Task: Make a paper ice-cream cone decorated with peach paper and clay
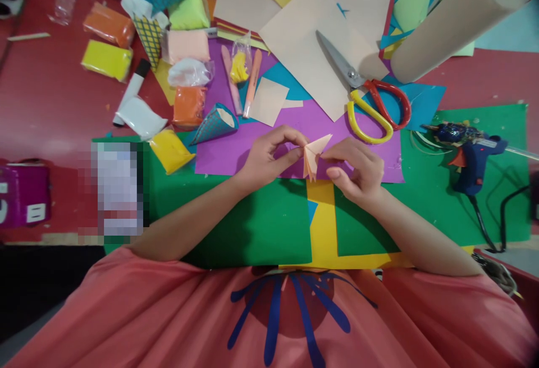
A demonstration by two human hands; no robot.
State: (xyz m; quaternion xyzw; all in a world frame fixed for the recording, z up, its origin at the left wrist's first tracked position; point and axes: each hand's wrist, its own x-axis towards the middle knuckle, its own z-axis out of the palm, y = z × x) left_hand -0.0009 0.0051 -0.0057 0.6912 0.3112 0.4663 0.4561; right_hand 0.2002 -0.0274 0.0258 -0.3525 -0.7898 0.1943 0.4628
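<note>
A small piece of folded peach paper (pixel 312 157), creased into pointed flaps, is held upright over the purple sheet. My left hand (pixel 275 153) pinches its left edge between thumb and fingertips. On the other side, my right hand (pixel 357 169) is curled with thumb and forefinger apart. Its forefinger tip is at the paper's right edge; whether it touches I cannot tell. Beyond my right hand lie large scissors (pixel 357 81), blades spread, with one yellow and one red handle. A small blue patterned cone (pixel 215 124) rests to the left of my left hand.
Wrapped clay packs (pixel 189 106), two pink markers (pixel 251 84) and more paper cones (pixel 147 26) crowd the back left. A cardboard tube (pixel 450 26) leans at the back right. A blue glue gun (pixel 475 160) with its cord lies right, on green sheets (pixel 433 211).
</note>
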